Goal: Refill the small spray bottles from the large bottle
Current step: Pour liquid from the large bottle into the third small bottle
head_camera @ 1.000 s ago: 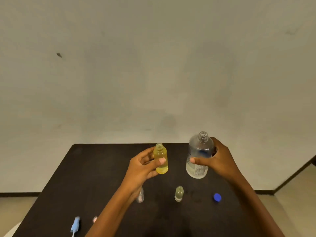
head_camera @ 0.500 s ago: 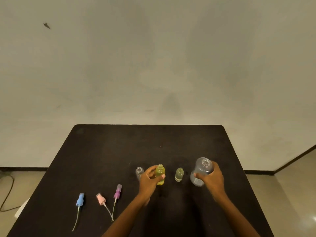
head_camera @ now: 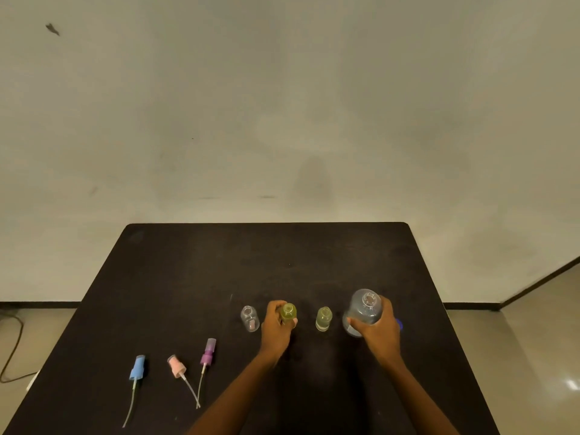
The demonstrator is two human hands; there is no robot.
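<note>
Three small open bottles stand in a row on the black table [head_camera: 266, 255]. My left hand [head_camera: 276, 328] grips the middle one, a small bottle full of yellow liquid [head_camera: 288, 312], which rests on the table. To its left stands an empty clear small bottle [head_camera: 250, 318]; to its right a small bottle [head_camera: 324, 318] with yellowish liquid. My right hand [head_camera: 378, 331] holds the large clear bottle [head_camera: 364, 309], uncapped and upright on the table at the right.
Three spray pump heads with dip tubes lie at the front left: blue [head_camera: 137, 368], pink [head_camera: 176, 366] and purple [head_camera: 207, 353]. A blue cap [head_camera: 399, 324] peeks out behind my right hand. A cable [head_camera: 9, 350] lies on the floor at left.
Both hands came down from in front of me: the yellow-filled small bottle and the large bottle were held up in the air and now stand on the table, still gripped.
</note>
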